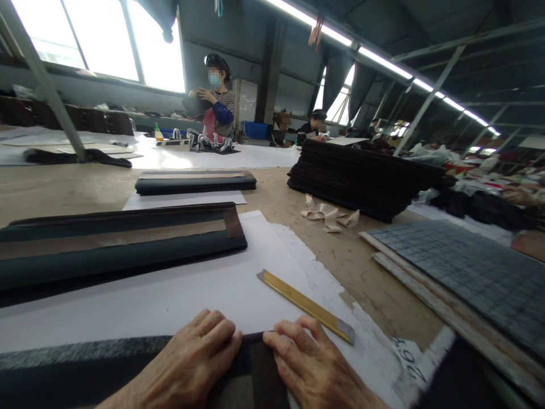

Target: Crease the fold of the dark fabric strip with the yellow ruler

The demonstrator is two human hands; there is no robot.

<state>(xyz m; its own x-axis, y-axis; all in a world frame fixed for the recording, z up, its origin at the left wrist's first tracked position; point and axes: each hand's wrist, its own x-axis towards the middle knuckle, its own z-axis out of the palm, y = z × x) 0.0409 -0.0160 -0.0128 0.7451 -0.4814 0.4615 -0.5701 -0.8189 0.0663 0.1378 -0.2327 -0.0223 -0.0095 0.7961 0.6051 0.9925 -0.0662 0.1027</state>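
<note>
cloth (80, 372), nearest, on paper (179, 301): probably light, soft, quick to crease; best held along far edge. left hand (198, 355) and right hand (313, 360) at that edge, both curled; pinch underneath impossible to tell. beyond: bar (305, 305), stack (128, 238).

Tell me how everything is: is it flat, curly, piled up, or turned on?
Left hand, fingers bent, on dark fabric
Right hand, fingertips on the fabric's edge
White paper, flat, ragged at right
Yellow tool, lying flat
Beige scraps, curled
Dark stack, piled high
Ceiling lights, on
</note>
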